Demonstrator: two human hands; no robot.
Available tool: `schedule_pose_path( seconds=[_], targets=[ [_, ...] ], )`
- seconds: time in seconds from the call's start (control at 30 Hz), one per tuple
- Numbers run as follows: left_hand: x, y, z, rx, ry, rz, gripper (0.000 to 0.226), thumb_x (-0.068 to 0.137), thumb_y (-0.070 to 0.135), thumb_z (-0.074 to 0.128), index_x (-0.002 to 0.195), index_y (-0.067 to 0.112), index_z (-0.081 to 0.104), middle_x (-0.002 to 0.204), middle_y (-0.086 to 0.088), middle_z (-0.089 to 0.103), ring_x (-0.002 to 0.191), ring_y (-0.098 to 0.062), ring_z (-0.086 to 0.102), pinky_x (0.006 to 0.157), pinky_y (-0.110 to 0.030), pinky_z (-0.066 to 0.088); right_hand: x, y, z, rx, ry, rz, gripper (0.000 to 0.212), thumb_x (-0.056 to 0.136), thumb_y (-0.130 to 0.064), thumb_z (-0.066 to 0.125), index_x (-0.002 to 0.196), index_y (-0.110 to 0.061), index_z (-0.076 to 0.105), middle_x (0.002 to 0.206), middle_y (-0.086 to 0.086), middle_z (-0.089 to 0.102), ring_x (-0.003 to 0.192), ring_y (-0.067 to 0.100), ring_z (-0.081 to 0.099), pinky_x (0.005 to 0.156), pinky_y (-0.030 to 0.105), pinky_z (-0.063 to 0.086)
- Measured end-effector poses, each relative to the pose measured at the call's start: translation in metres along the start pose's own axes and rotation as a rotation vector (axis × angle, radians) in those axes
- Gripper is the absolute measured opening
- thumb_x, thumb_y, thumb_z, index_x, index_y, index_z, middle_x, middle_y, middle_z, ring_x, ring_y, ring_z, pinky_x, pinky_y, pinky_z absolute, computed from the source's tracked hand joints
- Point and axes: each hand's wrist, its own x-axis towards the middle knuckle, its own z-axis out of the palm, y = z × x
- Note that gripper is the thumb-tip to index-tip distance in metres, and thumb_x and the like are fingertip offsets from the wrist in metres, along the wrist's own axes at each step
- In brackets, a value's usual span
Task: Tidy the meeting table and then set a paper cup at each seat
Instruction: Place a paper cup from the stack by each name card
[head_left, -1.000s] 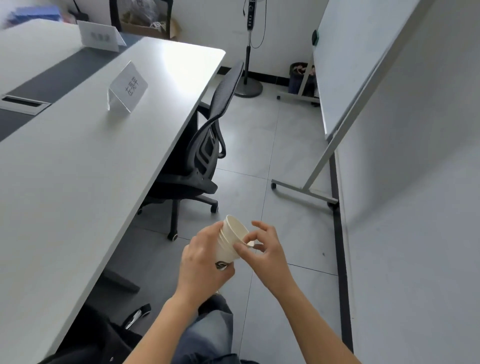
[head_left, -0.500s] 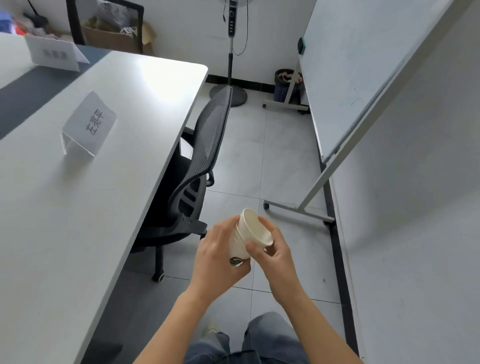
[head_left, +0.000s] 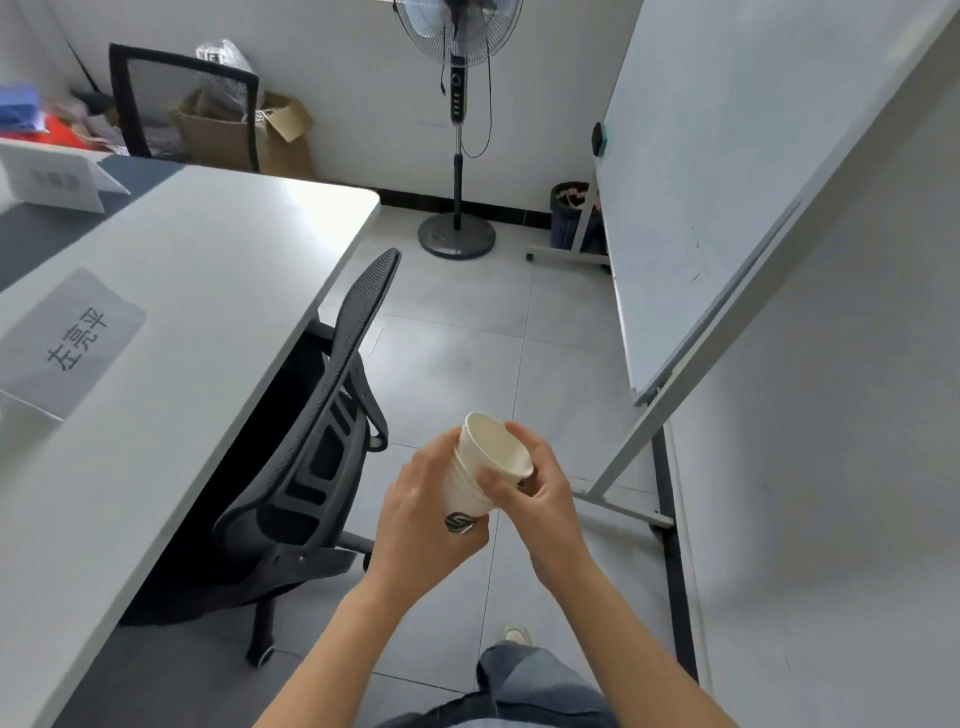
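A short stack of white paper cups (head_left: 480, 475) with a dark logo near the base is tilted in front of me, above the floor. My left hand (head_left: 423, 512) wraps around the stack's lower part. My right hand (head_left: 537, 491) pinches the rim of the top cup between thumb and fingers. The white meeting table (head_left: 171, 374) lies to my left, with a name card (head_left: 70, 340) standing on it and no cup on the part I can see.
A black mesh office chair (head_left: 317, 462) is pushed under the table edge beside me. A whiteboard on a wheeled stand (head_left: 691, 218) leans along the right. A standing fan (head_left: 457, 124), a small bin (head_left: 569, 213), a second chair (head_left: 182, 104) and cardboard boxes (head_left: 234, 132) fill the far wall.
I have walked forward along the table; the chair and name card are closer and the fan has come into view. My right hand has closed further onto the top cup's rim.
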Motion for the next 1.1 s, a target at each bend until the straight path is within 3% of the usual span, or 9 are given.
schedule_pose_path(
  seconds=[0.13,0.23,0.43,0.57,0.67,0.73,0.83,0.97,1.1],
  targets=[
    [0.041,0.021,0.042,-0.041,0.01,-0.052,0.077,0.06,0.038,0.061,0.128,0.036,0.026,0.111,0.015,0.047,0.096,-0.013,0.055,0.081,-0.037,0.052,0.044,-0.019,-0.046,-0.027,0.001,-0.007,0.052,0.063,-0.029,0.071,0.108,-0.041,0.048,0.111,-0.006,0.059,0.094,0.004,0.06,0.067,0.011,0.05],
    [0.062,0.029,0.067,-0.008,-0.003,-0.058,0.077,0.062,0.033,0.065,0.129,0.033,0.027,0.11,0.011,0.049,0.094,-0.017,0.057,0.078,-0.04,0.053,0.065,-0.021,-0.073,-0.016,0.006,0.011,0.05,0.062,-0.03,0.07,0.106,-0.042,0.048,0.111,-0.003,0.059,0.092,0.005,0.06,0.066,0.012,0.049],
    [0.083,0.027,0.088,0.061,-0.006,-0.148,0.077,0.059,0.042,0.054,0.129,0.034,0.022,0.104,0.009,0.049,0.091,-0.02,0.058,0.076,-0.042,0.053,0.106,-0.024,-0.094,0.012,-0.007,0.023,0.051,0.063,-0.029,0.067,0.11,-0.038,0.046,0.104,-0.007,0.058,0.076,-0.01,0.061,0.06,0.009,0.048],
    [0.106,0.022,0.086,0.067,0.036,-0.229,0.085,0.06,0.04,0.057,0.135,0.031,0.02,0.108,0.011,0.046,0.095,-0.016,0.052,0.08,-0.037,0.05,0.137,-0.037,-0.1,0.06,0.063,-0.035,0.053,0.065,-0.028,0.065,0.111,-0.041,0.043,0.108,-0.002,0.056,0.09,0.005,0.058,0.062,0.01,0.049],
    [0.135,0.015,0.08,-0.001,0.092,-0.326,0.093,0.066,0.025,0.068,0.144,0.021,0.016,0.122,0.004,0.044,0.107,-0.015,0.046,0.088,-0.032,0.044,0.168,-0.052,-0.103,0.102,0.139,-0.097,0.064,0.059,-0.033,0.068,0.115,-0.04,0.038,0.103,0.001,0.053,0.088,0.009,0.057,0.061,0.008,0.049],
    [0.157,0.009,0.072,-0.054,0.164,-0.359,0.095,0.069,0.012,0.073,0.144,0.021,0.015,0.134,-0.002,0.043,0.115,-0.018,0.045,0.091,-0.03,0.042,0.191,-0.064,-0.1,0.111,0.168,-0.139,0.071,0.051,-0.041,0.066,0.115,-0.039,0.037,0.099,-0.001,0.052,0.087,0.01,0.056,0.06,0.007,0.048],
    [0.195,0.0,0.046,-0.073,0.361,-0.352,0.093,0.068,0.005,0.075,0.142,0.02,0.021,0.138,-0.004,0.042,0.116,-0.016,0.045,0.09,-0.027,0.04,0.226,-0.076,-0.086,0.105,0.154,-0.181,0.057,0.057,-0.029,0.067,0.105,-0.045,0.041,0.101,-0.001,0.05,0.091,0.015,0.055,0.059,0.008,0.049],
    [0.242,-0.015,-0.01,-0.138,0.683,-0.388,0.081,0.07,0.003,0.073,0.136,0.019,0.028,0.123,0.009,0.042,0.105,-0.008,0.044,0.084,-0.022,0.039,0.273,-0.082,-0.052,0.043,0.068,-0.218,0.052,0.062,-0.022,0.064,0.101,-0.048,0.042,0.109,0.0,0.049,0.096,0.016,0.054,0.062,0.01,0.05],
    [0.268,-0.057,-0.062,-0.112,0.939,-0.486,0.075,0.073,0.004,0.071,0.134,0.009,0.029,0.131,-0.007,0.042,0.112,-0.019,0.045,0.088,-0.027,0.039,0.321,-0.088,-0.005,-0.049,-0.028,-0.242,0.059,0.052,-0.041,0.066,0.103,-0.052,0.04,0.119,-0.002,0.047,0.107,0.016,0.052,0.072,0.015,0.054]
  ],
)
